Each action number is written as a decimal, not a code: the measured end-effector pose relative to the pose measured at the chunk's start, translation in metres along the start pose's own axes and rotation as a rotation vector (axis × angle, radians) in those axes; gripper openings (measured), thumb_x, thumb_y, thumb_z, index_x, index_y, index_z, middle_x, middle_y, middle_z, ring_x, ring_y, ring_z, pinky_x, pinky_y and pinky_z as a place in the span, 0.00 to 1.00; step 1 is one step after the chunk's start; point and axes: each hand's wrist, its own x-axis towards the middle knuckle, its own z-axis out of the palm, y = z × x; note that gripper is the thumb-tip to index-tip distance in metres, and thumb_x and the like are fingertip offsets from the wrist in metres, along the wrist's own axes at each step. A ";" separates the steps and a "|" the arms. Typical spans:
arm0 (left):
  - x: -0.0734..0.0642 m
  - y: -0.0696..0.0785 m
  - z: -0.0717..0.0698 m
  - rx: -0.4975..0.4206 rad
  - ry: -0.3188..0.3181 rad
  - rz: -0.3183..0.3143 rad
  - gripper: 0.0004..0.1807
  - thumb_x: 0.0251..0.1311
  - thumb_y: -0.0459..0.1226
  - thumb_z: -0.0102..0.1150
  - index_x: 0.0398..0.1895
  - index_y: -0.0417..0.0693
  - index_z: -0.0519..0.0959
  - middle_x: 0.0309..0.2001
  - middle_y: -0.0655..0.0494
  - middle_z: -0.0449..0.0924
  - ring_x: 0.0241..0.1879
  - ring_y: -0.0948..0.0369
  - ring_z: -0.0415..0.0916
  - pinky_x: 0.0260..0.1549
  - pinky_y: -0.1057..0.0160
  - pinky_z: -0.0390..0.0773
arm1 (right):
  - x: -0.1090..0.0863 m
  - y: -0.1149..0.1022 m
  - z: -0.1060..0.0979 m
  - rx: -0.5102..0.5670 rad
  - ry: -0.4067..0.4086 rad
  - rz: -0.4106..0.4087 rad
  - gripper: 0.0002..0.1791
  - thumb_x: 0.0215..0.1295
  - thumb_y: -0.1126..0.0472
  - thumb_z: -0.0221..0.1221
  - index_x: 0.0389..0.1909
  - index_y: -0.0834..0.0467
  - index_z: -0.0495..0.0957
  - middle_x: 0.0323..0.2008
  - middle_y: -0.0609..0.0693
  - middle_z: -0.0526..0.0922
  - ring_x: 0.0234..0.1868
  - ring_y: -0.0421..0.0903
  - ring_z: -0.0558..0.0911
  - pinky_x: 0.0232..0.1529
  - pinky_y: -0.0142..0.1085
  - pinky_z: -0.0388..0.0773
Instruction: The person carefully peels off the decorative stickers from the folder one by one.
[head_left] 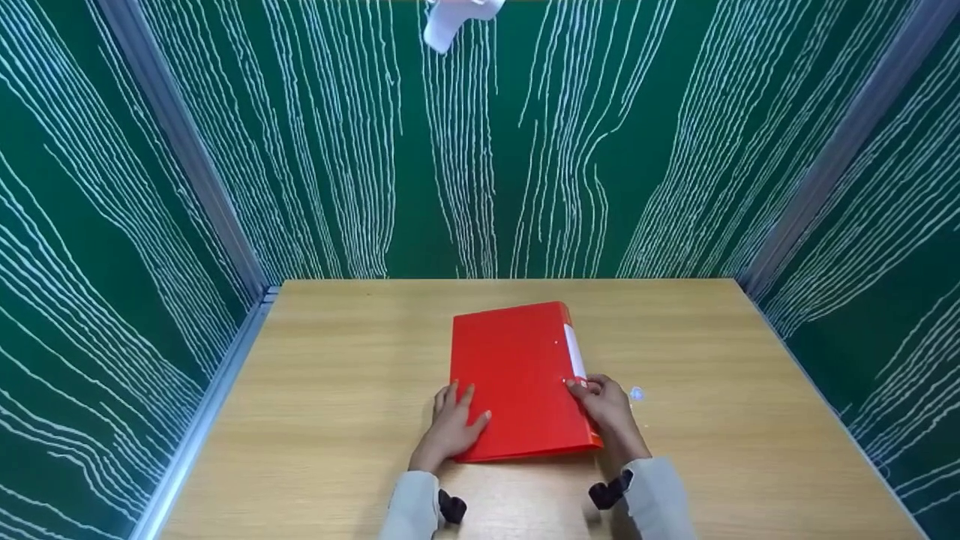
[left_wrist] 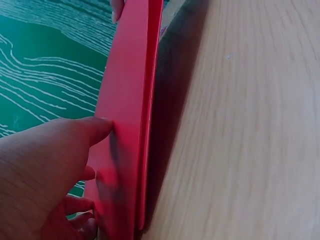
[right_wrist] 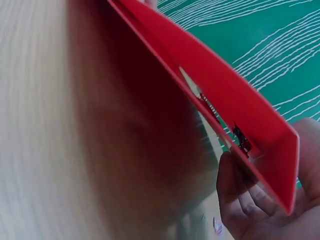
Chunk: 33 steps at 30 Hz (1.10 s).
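Observation:
A red ring binder (head_left: 517,382) with a white spine label (head_left: 575,351) is tilted over the wooden table, its spine side raised. My right hand (head_left: 609,405) grips the spine, thumb on the cover and fingers underneath. From the right wrist view, the binder's end (right_wrist: 225,75) gapes, showing metal clip parts (right_wrist: 241,139) inside. My left hand (head_left: 450,424) rests on the cover near the opposite edge, its fingers spread. Seen from the left wrist, the thumb (left_wrist: 100,129) touches the cover, and the two covers lie close together along the open side.
A small shiny scrap (head_left: 637,393) lies on the wooden table (head_left: 337,375), right of my right hand. Green panels (head_left: 517,150) with white wavy lines stand behind and at both sides, joined by metal posts (head_left: 180,142). A white object (head_left: 454,21) shows at the top.

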 end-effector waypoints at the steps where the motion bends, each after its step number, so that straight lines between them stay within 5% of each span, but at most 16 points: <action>1: 0.000 0.000 0.000 -0.003 0.001 0.000 0.39 0.70 0.52 0.51 0.76 0.41 0.57 0.78 0.37 0.46 0.76 0.40 0.43 0.71 0.38 0.59 | 0.000 -0.002 0.000 -0.002 0.000 0.004 0.29 0.63 0.54 0.66 0.58 0.67 0.72 0.40 0.54 0.83 0.30 0.39 0.77 0.32 0.28 0.75; 7: 0.001 -0.001 -0.003 -0.019 -0.007 0.013 0.39 0.71 0.54 0.50 0.77 0.43 0.56 0.78 0.37 0.47 0.76 0.39 0.44 0.71 0.36 0.57 | -0.004 -0.016 -0.002 -0.036 0.005 0.007 0.32 0.64 0.48 0.64 0.62 0.63 0.70 0.49 0.58 0.82 0.36 0.43 0.80 0.36 0.29 0.78; 19: 0.007 0.006 -0.011 0.018 -0.042 -0.009 0.39 0.71 0.57 0.47 0.78 0.48 0.54 0.79 0.42 0.49 0.76 0.42 0.48 0.74 0.36 0.50 | -0.012 -0.042 -0.004 -0.024 0.035 -0.073 0.30 0.64 0.48 0.65 0.62 0.61 0.72 0.48 0.58 0.83 0.34 0.42 0.83 0.36 0.30 0.81; 33: 0.019 0.023 -0.020 0.052 -0.056 -0.012 0.40 0.70 0.58 0.48 0.78 0.50 0.56 0.77 0.47 0.57 0.74 0.46 0.57 0.72 0.39 0.59 | -0.024 -0.080 -0.017 -0.099 -0.004 -0.119 0.31 0.64 0.47 0.64 0.62 0.60 0.72 0.49 0.59 0.83 0.38 0.44 0.83 0.37 0.31 0.81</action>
